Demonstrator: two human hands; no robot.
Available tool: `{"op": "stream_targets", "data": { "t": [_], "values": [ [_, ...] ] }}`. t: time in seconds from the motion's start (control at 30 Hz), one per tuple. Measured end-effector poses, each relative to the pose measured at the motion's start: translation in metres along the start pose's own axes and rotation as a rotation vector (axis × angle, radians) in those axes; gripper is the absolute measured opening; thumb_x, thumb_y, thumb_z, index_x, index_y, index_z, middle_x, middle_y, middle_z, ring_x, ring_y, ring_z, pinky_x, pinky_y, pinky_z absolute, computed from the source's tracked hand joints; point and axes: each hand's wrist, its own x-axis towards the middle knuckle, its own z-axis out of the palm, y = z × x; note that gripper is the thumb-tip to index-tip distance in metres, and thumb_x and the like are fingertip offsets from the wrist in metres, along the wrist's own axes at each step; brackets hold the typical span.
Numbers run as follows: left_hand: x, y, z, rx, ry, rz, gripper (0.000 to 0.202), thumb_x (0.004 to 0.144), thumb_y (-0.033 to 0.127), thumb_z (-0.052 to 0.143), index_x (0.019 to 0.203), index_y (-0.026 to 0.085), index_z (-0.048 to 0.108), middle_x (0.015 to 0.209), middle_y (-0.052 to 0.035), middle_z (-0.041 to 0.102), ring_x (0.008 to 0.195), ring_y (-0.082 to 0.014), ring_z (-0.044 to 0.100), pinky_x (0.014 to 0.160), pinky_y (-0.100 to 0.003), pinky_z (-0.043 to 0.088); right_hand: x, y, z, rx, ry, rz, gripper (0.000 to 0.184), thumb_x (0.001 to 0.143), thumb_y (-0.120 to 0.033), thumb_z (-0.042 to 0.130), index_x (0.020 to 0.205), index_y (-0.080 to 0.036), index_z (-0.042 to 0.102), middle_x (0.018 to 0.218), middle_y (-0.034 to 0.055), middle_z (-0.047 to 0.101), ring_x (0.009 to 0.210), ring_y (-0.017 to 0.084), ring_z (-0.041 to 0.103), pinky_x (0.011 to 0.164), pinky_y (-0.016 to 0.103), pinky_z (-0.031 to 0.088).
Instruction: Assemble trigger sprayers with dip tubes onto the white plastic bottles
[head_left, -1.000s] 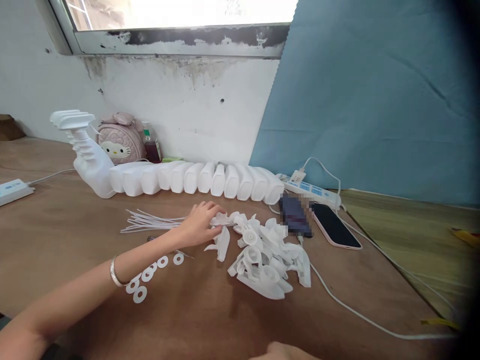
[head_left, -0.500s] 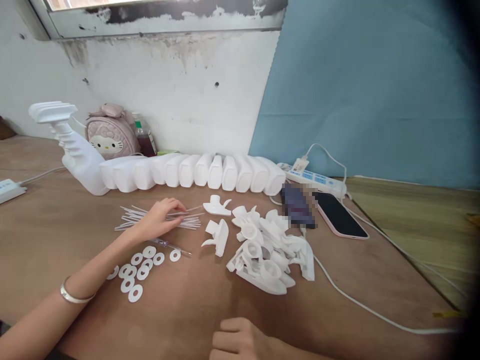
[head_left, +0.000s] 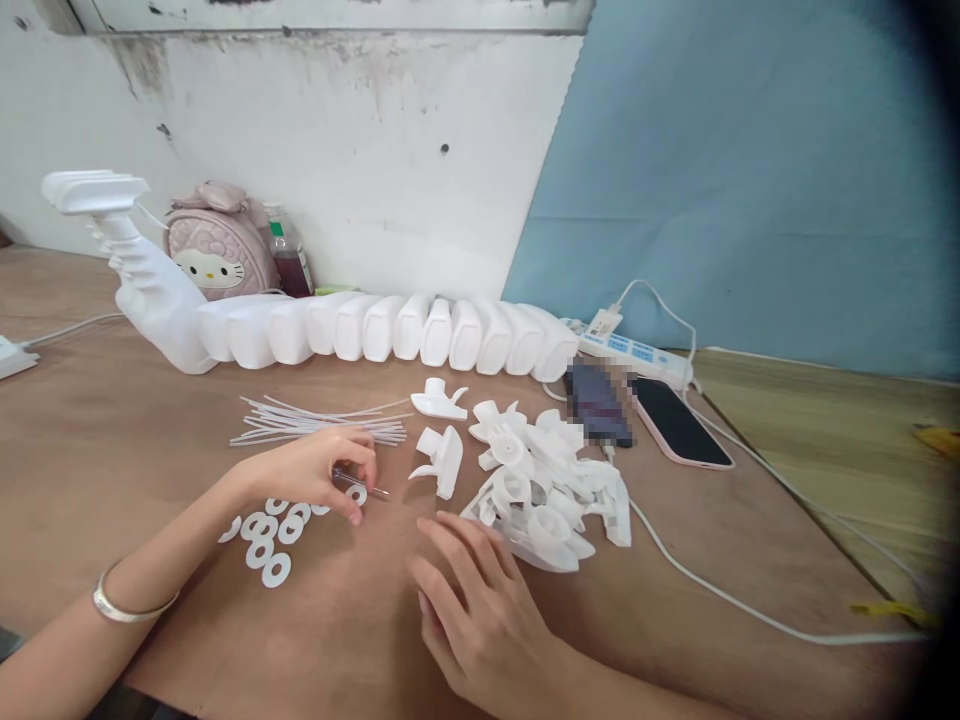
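My left hand [head_left: 322, 470] hovers over a thin screwdriver [head_left: 377, 491], thumb and fingers apart around its handle; the handle is partly hidden. White ring washers [head_left: 277, 570] lie in a loose group under and beside this hand. Just behind it is a bundle of thin white tubes [head_left: 281, 420]. My right hand [head_left: 484, 610] is low over the table, fingers stretched forward and holding nothing I can see. Beyond its fingertips sits a pile of white plastic trigger sprayer heads [head_left: 551, 525]. Two separate sprayer heads, one upper [head_left: 439, 400] and one lower [head_left: 448, 460], lie left of the pile.
A row of white plastic bottle-like pieces [head_left: 379, 330] crosses the back, with a tall ribbed piece [head_left: 161, 310] at its left end. Behind stand a pink bag [head_left: 217, 240] and a bottle [head_left: 291, 265]. Phones [head_left: 682, 425], a power strip [head_left: 637, 352] and cables [head_left: 720, 610] occupy the right.
My left hand has moved from the tubes toward me, over the screwdriver. My right hand has come forward from the table's near edge and its curled fingers have stretched out. The view has tilted down slightly.
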Motion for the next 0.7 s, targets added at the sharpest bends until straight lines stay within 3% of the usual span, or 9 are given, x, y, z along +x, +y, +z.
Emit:
{"op": "stream_targets", "data": {
  "t": [0.13,0.23,0.3,0.4,0.53,0.7],
  "values": [
    [0.001,-0.004,0.005,-0.025,-0.05,0.02,0.025,0.065,0.038,0.072,0.075,0.018,0.061,0.082,-0.0001,0.052,0.074,-0.0133,0.047,0.062,-0.022,0.035,-0.003,0.007,-0.009,-0.182,0.132,-0.021,0.024,0.077,-0.009,0.05,0.096,-0.013,0.062,0.116,0.014,0.055,0.113,0.03,0.046,0.09,0.043,0.039],
    [0.002,-0.007,0.005,-0.026,-0.037,-0.004,0.016,0.069,0.032,0.069,0.071,0.018,0.061,0.081,0.0003,0.05,0.073,-0.0118,0.047,0.062,-0.021,0.035,-0.013,0.014,-0.02,-0.229,0.251,-0.058,0.021,0.073,-0.008,0.056,0.092,-0.015,0.062,0.113,0.0115,0.054,0.108,0.027,0.049,0.089,0.042,0.04],
    [0.002,-0.007,0.003,0.013,-0.011,-0.034,0.014,0.071,0.031,0.068,0.071,0.018,0.063,0.081,0.0001,0.049,0.074,-0.0121,0.047,0.063,-0.022,0.035,-0.023,0.021,-0.026,-0.248,0.287,-0.008,0.022,0.072,-0.008,0.059,0.093,-0.015,0.059,0.112,0.0112,0.053,0.106,0.027,0.05,0.088,0.042,0.042],
    [0.001,-0.009,0.001,0.082,0.048,-0.049,0.017,0.071,0.036,0.068,0.078,0.021,0.066,0.082,-0.0004,0.05,0.076,-0.0135,0.047,0.064,-0.023,0.035,-0.036,0.031,-0.03,-0.33,0.251,0.158,0.03,0.076,-0.014,0.06,0.105,-0.015,0.053,0.121,0.0161,0.048,0.106,0.032,0.05,0.083,0.046,0.044],
    [0.001,-0.014,0.002,0.093,0.064,-0.03,0.023,0.071,0.041,0.066,0.084,0.023,0.068,0.086,-0.0013,0.051,0.075,-0.0139,0.048,0.064,-0.025,0.035,-0.043,0.04,-0.033,-0.537,0.11,0.338,0.048,0.082,-0.032,0.055,0.122,-0.007,0.045,0.136,0.0285,0.031,0.112,0.044,0.044,0.078,0.055,0.043],
    [0.001,-0.012,0.003,0.1,0.057,-0.049,0.018,0.071,0.037,0.067,0.076,0.02,0.062,0.085,-0.0006,0.051,0.079,-0.0147,0.047,0.064,-0.023,0.035,-0.043,0.037,-0.037,-0.537,0.033,0.277,0.042,0.084,-0.03,0.053,0.119,-0.006,0.051,0.141,0.0276,0.024,0.117,0.047,0.039,0.081,0.057,0.042]
  ]
}}
